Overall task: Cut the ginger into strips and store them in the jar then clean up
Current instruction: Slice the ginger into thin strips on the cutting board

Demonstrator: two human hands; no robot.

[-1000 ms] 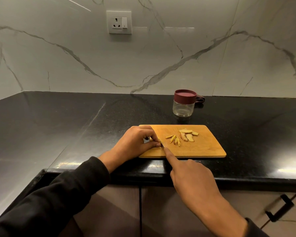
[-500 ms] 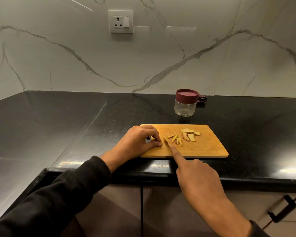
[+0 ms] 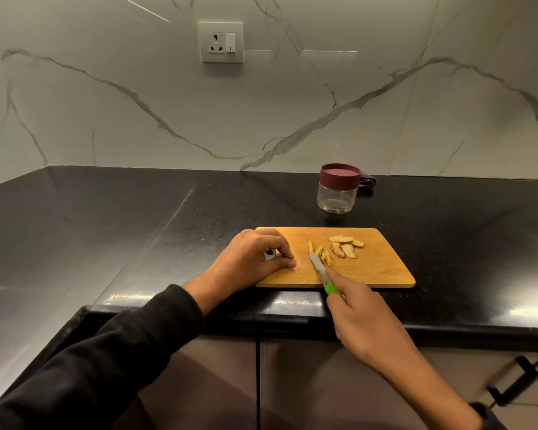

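Two hands work over a wooden cutting board (image 3: 370,268) that lies at the front edge of a black stone table (image 3: 137,231). The left hand (image 3: 252,259), in a dark sleeve (image 3: 106,352), rests on the board's left end with its fingers curled, pinching a small pale piece of ginger (image 3: 292,262) against the wood. The right hand (image 3: 364,318) grips a knife (image 3: 322,271) by its green handle, the forefinger stretched along the top of the blade; the blade points away from the person and lies on the board just beside a small heap of ginger strips (image 3: 322,255). One loose strip (image 3: 310,245) lies just left of the heap, close to the blade tip. To the right of the strips, still on the board, lie several broader ginger slices (image 3: 345,246), overlapping one another. Behind the board, well apart from it, stands a clear jar (image 3: 336,198) with its maroon lid (image 3: 339,175) on; the glass looks empty. A dark object sits just behind the jar at its right, too hidden to identify. A white wall socket (image 3: 221,41) is set in the veined marble wall above. Cabinet doors with a black handle (image 3: 513,383) show below the table edge.
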